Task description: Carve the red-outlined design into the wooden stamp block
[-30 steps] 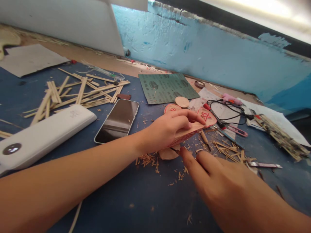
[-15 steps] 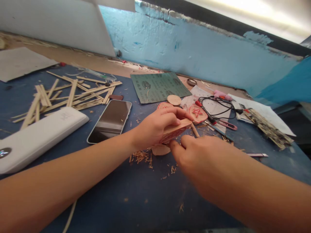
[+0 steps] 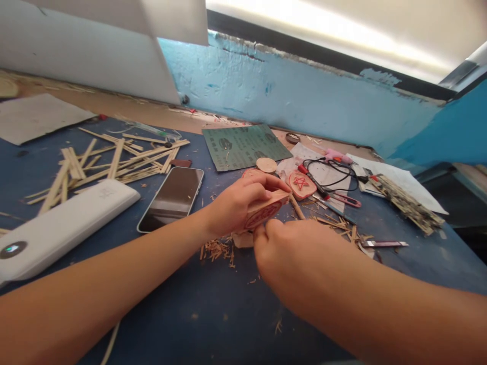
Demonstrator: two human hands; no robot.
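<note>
My left hand (image 3: pixel 234 203) is closed on a thick wooden block (image 3: pixel 264 212), its fingers over the upper edge. Red line drawing covers the tilted face toward me. Close below that face is my right hand (image 3: pixel 297 248), its fingers curled in a fist; whatever it grips is hidden. A thin wooden stick (image 3: pixel 297 207) lies just beyond the right knuckles. Under the block sits another pale wooden piece (image 3: pixel 242 240), partly covered, beside a heap of wood shavings (image 3: pixel 217 250). A wooden piece with a red star (image 3: pixel 300 184) rests behind the hands.
On the left are a white power bank (image 3: pixel 72 225), a phone (image 3: pixel 171 199) and scattered wooden sticks (image 3: pixel 116 157). Green sandpaper (image 3: pixel 245 147) and a round wooden disc (image 3: pixel 266 165) lie behind. To the right are a black cable (image 3: pixel 335 172), a pink cutter (image 3: pixel 345 199) and bark (image 3: pixel 409 203).
The camera view has tilted up, so the table sits lower in the picture. The block's red-drawn face shows slightly more. Both hands stay close together at the block.
</note>
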